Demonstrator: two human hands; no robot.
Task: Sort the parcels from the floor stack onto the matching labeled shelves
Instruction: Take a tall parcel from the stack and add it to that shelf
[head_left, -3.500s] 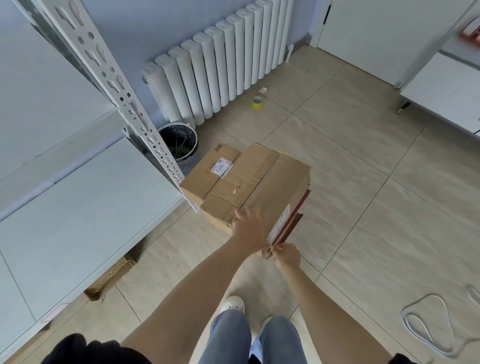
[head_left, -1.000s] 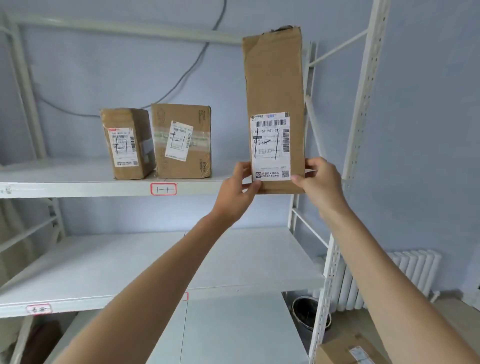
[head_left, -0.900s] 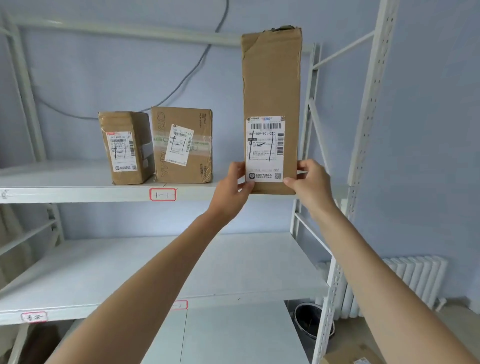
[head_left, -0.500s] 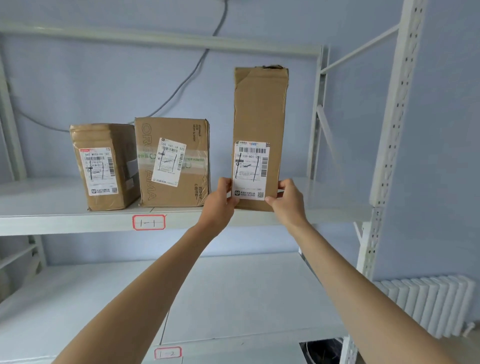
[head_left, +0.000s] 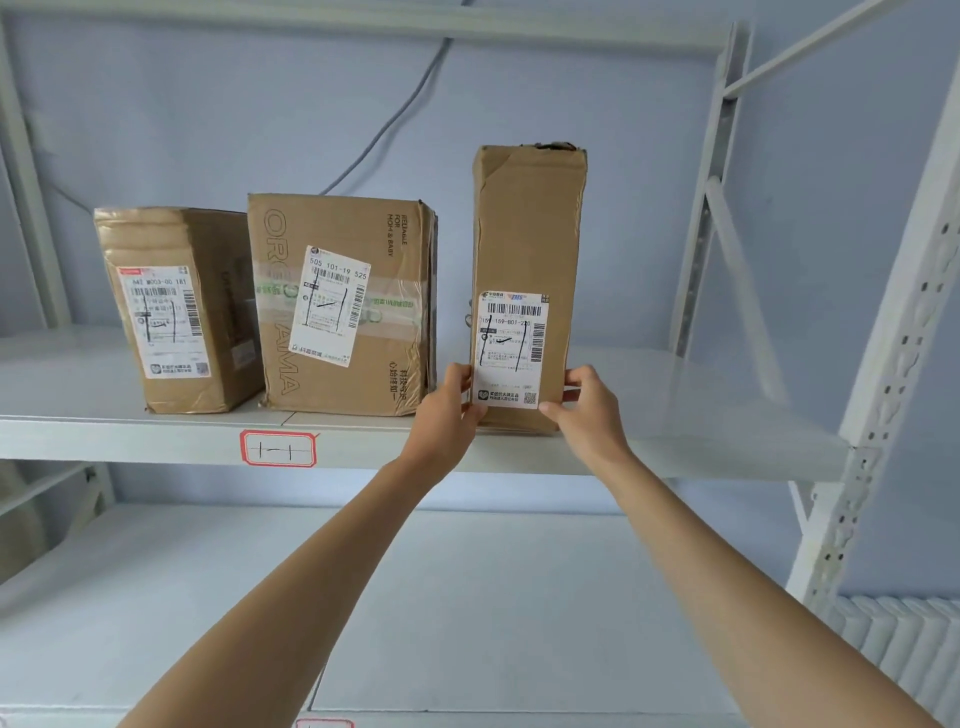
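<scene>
Tall narrow parcel (head_left: 527, 249): brown cardboard, upright on the upper shelf (head_left: 675, 457) at its front edge, top flap torn and creased. White shipping label (head_left: 511, 348) low on its front, crossed with black pen strokes. Left hand (head_left: 447, 415) and right hand (head_left: 587, 410) grasp its lower corners, thumbs on the front face. The fingers behind the parcel are hidden. The shelf tag (head_left: 278, 448), red-bordered, has handwriting that is hard to read. Two parcels stand to its left: the middle parcel (head_left: 343, 306) just beside, the left parcel (head_left: 176, 312) touching that one. Open shelf runs right to the upright post (head_left: 898, 332).
</scene>
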